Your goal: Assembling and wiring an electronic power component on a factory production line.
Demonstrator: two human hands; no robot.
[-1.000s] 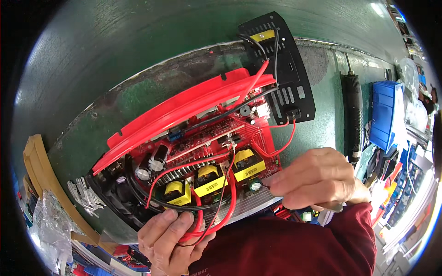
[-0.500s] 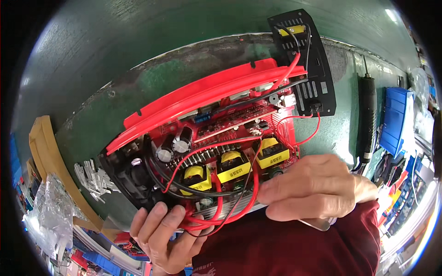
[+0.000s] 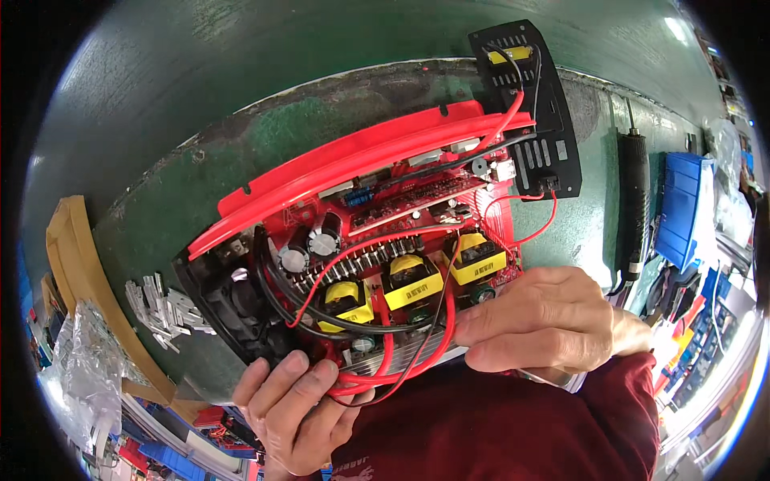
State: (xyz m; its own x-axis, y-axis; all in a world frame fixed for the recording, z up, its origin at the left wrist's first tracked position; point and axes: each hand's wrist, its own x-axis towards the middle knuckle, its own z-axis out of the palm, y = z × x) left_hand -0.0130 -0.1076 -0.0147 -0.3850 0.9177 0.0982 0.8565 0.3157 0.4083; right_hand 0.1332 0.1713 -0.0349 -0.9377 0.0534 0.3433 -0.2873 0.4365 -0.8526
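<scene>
Cables [image 3: 388,353] (red) between left fingers [image 3: 314,389]

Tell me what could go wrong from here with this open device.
The thick red wires looping by the left hand might snag and strain their joints. If the device shifts, the thin red leads to the black panel could pull. Loose metal pieces nearby might get inside and short something.
</scene>
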